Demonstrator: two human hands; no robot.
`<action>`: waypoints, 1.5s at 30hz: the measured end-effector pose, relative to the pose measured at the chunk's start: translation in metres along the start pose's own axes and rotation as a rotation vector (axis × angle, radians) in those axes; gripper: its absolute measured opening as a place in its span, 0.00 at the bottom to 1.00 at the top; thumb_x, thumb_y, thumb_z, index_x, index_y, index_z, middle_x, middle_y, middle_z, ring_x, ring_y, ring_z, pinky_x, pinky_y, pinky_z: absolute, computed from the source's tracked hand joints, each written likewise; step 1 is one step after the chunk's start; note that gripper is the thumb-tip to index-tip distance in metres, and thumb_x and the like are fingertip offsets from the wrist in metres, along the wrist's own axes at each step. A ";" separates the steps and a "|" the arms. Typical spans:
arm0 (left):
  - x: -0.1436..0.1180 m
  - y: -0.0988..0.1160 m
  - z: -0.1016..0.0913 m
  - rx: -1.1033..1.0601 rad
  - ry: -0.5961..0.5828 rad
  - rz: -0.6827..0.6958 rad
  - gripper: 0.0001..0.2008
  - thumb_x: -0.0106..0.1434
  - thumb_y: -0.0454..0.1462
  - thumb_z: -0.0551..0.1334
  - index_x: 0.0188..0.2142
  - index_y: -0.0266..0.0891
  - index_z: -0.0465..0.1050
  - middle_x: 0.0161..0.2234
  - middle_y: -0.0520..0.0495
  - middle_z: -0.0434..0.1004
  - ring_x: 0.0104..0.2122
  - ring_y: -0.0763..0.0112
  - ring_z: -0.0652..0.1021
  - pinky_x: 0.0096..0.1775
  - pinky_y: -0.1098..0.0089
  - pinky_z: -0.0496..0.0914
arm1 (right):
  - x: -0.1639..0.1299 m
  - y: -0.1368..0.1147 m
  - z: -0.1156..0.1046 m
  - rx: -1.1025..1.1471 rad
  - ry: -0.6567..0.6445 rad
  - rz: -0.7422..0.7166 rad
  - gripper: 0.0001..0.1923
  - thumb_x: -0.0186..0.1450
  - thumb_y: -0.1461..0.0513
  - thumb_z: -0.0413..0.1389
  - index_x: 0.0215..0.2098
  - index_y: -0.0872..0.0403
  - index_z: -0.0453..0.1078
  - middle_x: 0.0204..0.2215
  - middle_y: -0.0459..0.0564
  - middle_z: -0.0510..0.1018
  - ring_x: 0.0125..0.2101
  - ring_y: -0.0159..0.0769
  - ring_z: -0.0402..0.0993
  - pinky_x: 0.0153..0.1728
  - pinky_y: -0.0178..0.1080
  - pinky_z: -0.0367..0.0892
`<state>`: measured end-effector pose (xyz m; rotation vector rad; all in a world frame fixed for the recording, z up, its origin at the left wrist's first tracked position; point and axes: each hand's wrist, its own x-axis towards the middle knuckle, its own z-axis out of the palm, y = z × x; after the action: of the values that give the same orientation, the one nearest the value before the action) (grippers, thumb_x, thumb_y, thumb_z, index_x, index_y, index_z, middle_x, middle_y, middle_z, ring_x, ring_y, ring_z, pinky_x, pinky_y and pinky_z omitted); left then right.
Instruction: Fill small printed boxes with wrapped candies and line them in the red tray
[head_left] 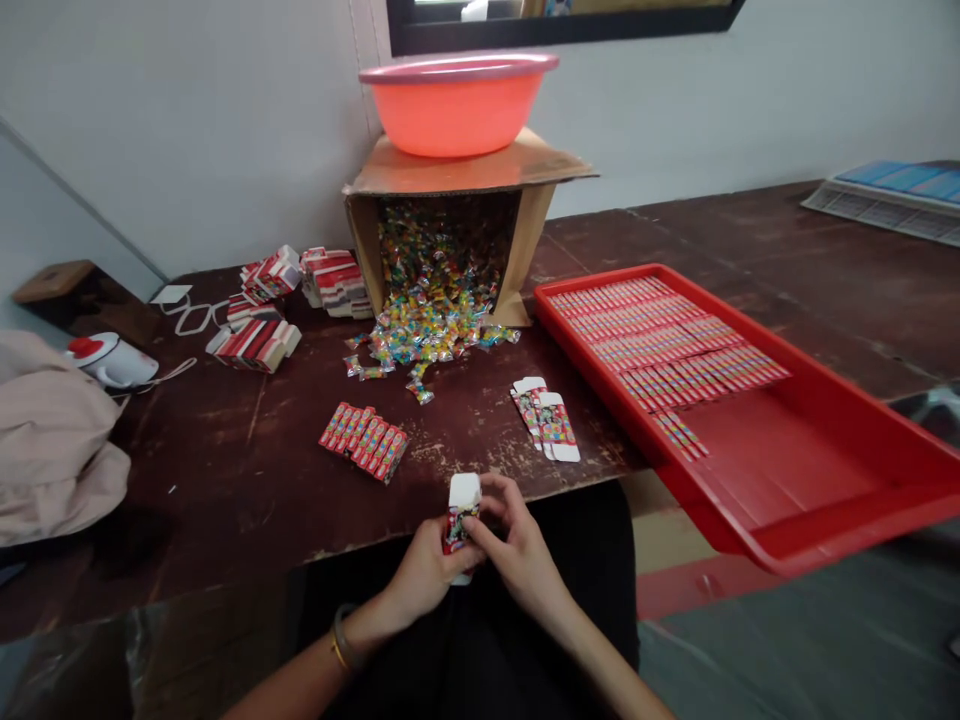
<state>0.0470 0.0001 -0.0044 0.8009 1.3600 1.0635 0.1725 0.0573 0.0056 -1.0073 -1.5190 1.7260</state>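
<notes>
A small printed candy carton (455, 528) with a white flap sticking up is held over my lap, close to the table's front edge. My left hand (424, 572) grips its lower left side, fingers closed. From the right, my right hand (529, 560) pinches it, with the thumb lying across its printed front. Just beyond, several flat cartons (556, 428) with white flaps lie on the table. Rows of small red boxes (364, 440) lie side by side to the left. Wrapped candies (431, 330) spill toward me from a cardboard box (529, 250) lying on its side.
A red tray (780, 455) with rows of small red boxes juts over the table edge at right. An orange basin (454, 115) rests on the cardboard box. Bundled cartons (259, 340), a white mug (116, 360) and beige cloth (56, 440) are at left.
</notes>
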 end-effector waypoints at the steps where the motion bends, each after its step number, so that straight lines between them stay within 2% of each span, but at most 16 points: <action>1: 0.000 0.000 0.000 0.005 0.008 -0.003 0.21 0.49 0.50 0.69 0.28 0.33 0.73 0.20 0.53 0.69 0.21 0.76 0.66 0.25 0.75 0.63 | 0.000 0.000 0.002 -0.009 -0.007 -0.006 0.20 0.63 0.60 0.57 0.51 0.49 0.58 0.39 0.48 0.77 0.40 0.37 0.75 0.43 0.39 0.69; 6: -0.001 -0.002 -0.010 0.037 0.031 -0.035 0.19 0.51 0.49 0.68 0.26 0.33 0.72 0.20 0.52 0.71 0.21 0.72 0.70 0.27 0.71 0.67 | 0.005 0.001 0.004 -0.028 -0.055 -0.026 0.17 0.65 0.60 0.55 0.51 0.50 0.58 0.42 0.50 0.77 0.42 0.39 0.76 0.45 0.42 0.70; 9: -0.007 -0.004 -0.019 0.075 0.072 0.076 0.17 0.55 0.44 0.66 0.40 0.36 0.71 0.33 0.48 0.78 0.32 0.66 0.77 0.37 0.68 0.70 | 0.005 0.002 0.001 -0.057 -0.084 -0.005 0.17 0.65 0.59 0.55 0.51 0.50 0.58 0.41 0.50 0.78 0.43 0.40 0.76 0.48 0.44 0.69; 12: -0.016 -0.009 -0.023 0.057 0.130 0.192 0.25 0.58 0.39 0.65 0.52 0.41 0.57 0.39 0.47 0.76 0.37 0.66 0.78 0.39 0.69 0.70 | -0.003 0.006 0.000 -0.058 -0.149 0.039 0.18 0.65 0.58 0.55 0.51 0.50 0.58 0.40 0.49 0.78 0.43 0.40 0.76 0.46 0.43 0.69; 14: -0.020 -0.013 -0.021 0.032 0.110 0.213 0.22 0.61 0.38 0.62 0.51 0.42 0.55 0.37 0.49 0.76 0.35 0.68 0.78 0.36 0.71 0.69 | -0.012 0.012 0.000 -0.043 -0.112 0.035 0.19 0.65 0.57 0.56 0.51 0.49 0.57 0.40 0.50 0.78 0.42 0.40 0.76 0.44 0.42 0.70; 18: -0.024 -0.019 -0.016 0.043 0.028 0.195 0.13 0.64 0.38 0.59 0.46 0.41 0.59 0.38 0.46 0.77 0.37 0.68 0.78 0.38 0.70 0.69 | -0.031 0.028 -0.003 -0.020 0.068 -0.008 0.16 0.63 0.54 0.59 0.45 0.50 0.62 0.44 0.53 0.75 0.35 0.36 0.74 0.36 0.37 0.71; 21: -0.026 -0.019 -0.014 0.067 -0.021 0.151 0.12 0.63 0.40 0.60 0.44 0.40 0.63 0.36 0.47 0.78 0.35 0.68 0.78 0.36 0.70 0.69 | -0.039 0.035 -0.006 0.023 0.065 0.037 0.14 0.61 0.52 0.60 0.38 0.51 0.67 0.42 0.53 0.76 0.35 0.38 0.74 0.34 0.37 0.71; 25: -0.031 -0.020 -0.018 0.050 -0.061 0.113 0.10 0.61 0.41 0.62 0.39 0.39 0.66 0.30 0.49 0.76 0.30 0.70 0.76 0.33 0.72 0.66 | -0.042 0.039 -0.005 0.053 0.070 0.085 0.17 0.62 0.48 0.56 0.30 0.54 0.73 0.42 0.56 0.77 0.42 0.45 0.73 0.42 0.42 0.69; 28: -0.039 -0.017 -0.023 0.041 -0.054 0.097 0.11 0.60 0.43 0.62 0.36 0.38 0.69 0.29 0.50 0.75 0.28 0.72 0.73 0.31 0.73 0.65 | -0.039 0.037 -0.001 0.216 0.089 0.185 0.17 0.59 0.47 0.59 0.36 0.52 0.74 0.42 0.54 0.76 0.37 0.42 0.73 0.33 0.38 0.69; 31: -0.046 -0.010 -0.027 0.065 0.055 0.068 0.12 0.61 0.44 0.62 0.29 0.37 0.71 0.24 0.52 0.70 0.26 0.74 0.69 0.29 0.74 0.62 | -0.033 0.027 0.001 0.462 -0.106 0.417 0.21 0.53 0.53 0.65 0.43 0.50 0.72 0.31 0.47 0.74 0.22 0.28 0.65 0.18 0.28 0.58; 33: -0.047 -0.006 -0.026 -0.002 0.097 0.048 0.11 0.58 0.43 0.64 0.28 0.38 0.69 0.23 0.54 0.68 0.25 0.75 0.67 0.29 0.74 0.61 | -0.027 0.016 0.000 0.525 -0.322 0.563 0.18 0.53 0.57 0.65 0.41 0.52 0.72 0.25 0.43 0.70 0.17 0.22 0.57 0.16 0.26 0.53; 35: -0.046 -0.007 -0.025 -0.177 0.045 -0.016 0.11 0.54 0.42 0.66 0.32 0.40 0.67 0.25 0.55 0.70 0.25 0.75 0.69 0.29 0.75 0.61 | -0.021 0.005 -0.002 0.463 -0.461 0.590 0.15 0.52 0.60 0.65 0.38 0.54 0.73 0.24 0.41 0.69 0.16 0.21 0.54 0.16 0.26 0.53; 37: -0.044 -0.011 -0.022 -0.380 -0.054 -0.135 0.15 0.51 0.42 0.66 0.37 0.40 0.67 0.26 0.54 0.74 0.25 0.74 0.71 0.29 0.74 0.62 | -0.015 -0.005 -0.002 0.302 -0.491 0.468 0.12 0.53 0.60 0.64 0.36 0.53 0.74 0.25 0.42 0.70 0.18 0.23 0.58 0.18 0.27 0.56; 39: -0.041 -0.015 -0.019 -0.515 -0.140 -0.289 0.18 0.49 0.45 0.64 0.38 0.38 0.70 0.27 0.50 0.77 0.25 0.69 0.75 0.31 0.70 0.66 | -0.011 -0.011 0.001 0.033 -0.459 0.223 0.06 0.58 0.59 0.61 0.33 0.53 0.75 0.27 0.45 0.72 0.23 0.29 0.65 0.23 0.30 0.61; 42: -0.040 -0.020 -0.017 -0.558 -0.229 -0.452 0.24 0.50 0.52 0.59 0.34 0.33 0.75 0.25 0.44 0.78 0.25 0.64 0.77 0.33 0.64 0.69 | -0.011 -0.014 0.007 -0.327 -0.394 -0.168 0.12 0.66 0.58 0.54 0.30 0.53 0.77 0.26 0.48 0.72 0.28 0.34 0.68 0.30 0.34 0.62; 45: -0.042 -0.021 -0.018 -0.579 -0.226 -0.452 0.24 0.52 0.52 0.59 0.31 0.32 0.77 0.25 0.42 0.79 0.25 0.64 0.77 0.33 0.64 0.70 | -0.015 -0.009 0.014 -0.400 -0.317 -0.268 0.19 0.69 0.57 0.49 0.25 0.54 0.75 0.21 0.47 0.69 0.25 0.32 0.65 0.27 0.34 0.59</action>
<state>0.0362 -0.0486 -0.0099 0.1624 0.9060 0.9023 0.1674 0.0389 0.0176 -0.6887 -2.1567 1.4723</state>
